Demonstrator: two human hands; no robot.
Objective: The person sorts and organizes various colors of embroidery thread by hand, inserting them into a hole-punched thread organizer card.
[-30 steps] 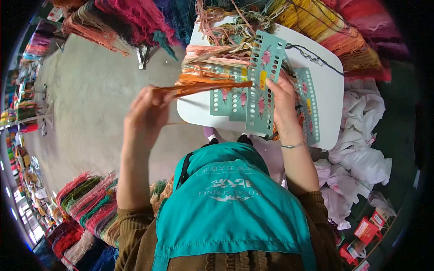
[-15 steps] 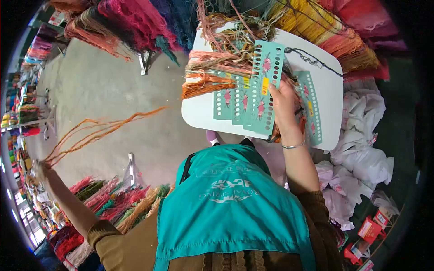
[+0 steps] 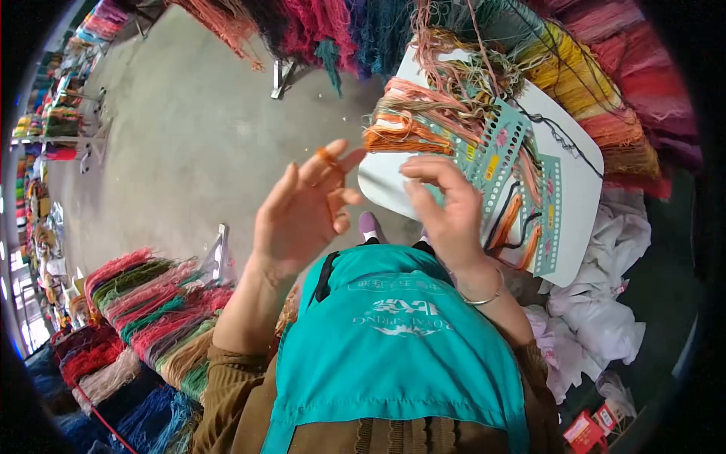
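Orange thread [image 3: 326, 157] is looped around raised fingers of my left hand [image 3: 296, 216], whose palm faces up with the thumb apart. My right hand [image 3: 451, 212] is beside the white board's [image 3: 382, 181] near edge, thumb and index finger curled close together; anything between them is too small to make out. On the board lie green punched cards, one in the middle [image 3: 495, 147] and another at the right [image 3: 550, 219]. Orange skeins [image 3: 404, 138] and pink skeins [image 3: 423, 104] spread over its left side. A dark cord [image 3: 563, 135] crosses its far right.
Hanging yarn in magenta [image 3: 321, 30], yellow [image 3: 575, 79] and red [image 3: 635, 68] lines the far side. More yarn bundles [image 3: 159, 303] lie at the lower left. White bags [image 3: 605, 287] are at the right, near red boxes [image 3: 584, 433]. A metal stand [image 3: 281, 79] stands beyond the board.
My left hand has come in from the far left to the middle with the orange thread. My right hand has let go of the green card and moved toward me. The board appears farther right and turned.
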